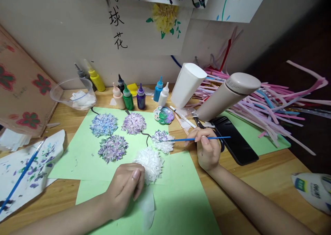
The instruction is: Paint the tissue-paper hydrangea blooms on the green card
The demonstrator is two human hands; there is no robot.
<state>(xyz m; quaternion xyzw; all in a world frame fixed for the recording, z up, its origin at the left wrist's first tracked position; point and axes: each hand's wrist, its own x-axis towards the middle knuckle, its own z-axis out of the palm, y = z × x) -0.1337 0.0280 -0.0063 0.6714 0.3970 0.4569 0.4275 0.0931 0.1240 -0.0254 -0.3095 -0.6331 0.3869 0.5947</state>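
Note:
My right hand [208, 150] is closed around a slim blue paintbrush [184, 139]. The brush lies level, its tip touching a small paper flower [165, 146] that is purple on its upper left and white elsewhere. My left hand [126, 183] rests curled on the green paper, fingers folded in, against the edge of a white paper flower [149, 162]; I see nothing in it. Three ruffled flowers, one blue [103, 124], one pale purple [133, 123] and one dark purple-green [113, 148], lie on the green sheet [82, 159]. A paint palette [163, 115] sits behind the small flower.
Several paint bottles [128, 97] line the wall, with a clear bowl [73, 95] to their left. On the right are a white container [187, 85], a flask [227, 96], a black phone [235, 140] and pink pipe cleaners [279, 100]. Another brush [23, 174] lies on paint-spotted paper.

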